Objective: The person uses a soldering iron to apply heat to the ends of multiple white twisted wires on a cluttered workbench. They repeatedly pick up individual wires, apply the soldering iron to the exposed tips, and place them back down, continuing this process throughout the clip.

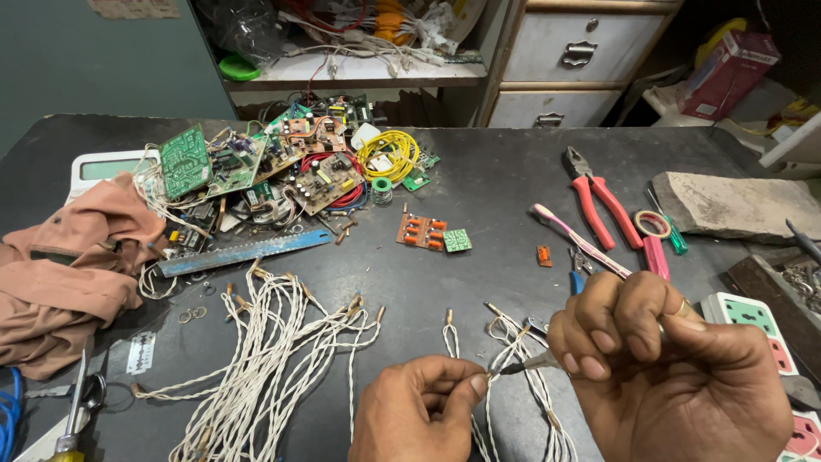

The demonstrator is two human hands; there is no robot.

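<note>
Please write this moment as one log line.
left hand: pinches white wire end | right hand: holds thin tool at it | dark table

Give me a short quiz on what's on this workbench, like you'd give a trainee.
1. True or false: the right hand grips a pink-handled tool.
2. What does the left hand pinch?
3. Which lies nearer the red pliers: A) tape roll, B) blue ruler?

Key:
1. True.
2. The end of a white twisted wire, at the tool's tip.
3. A.
</note>
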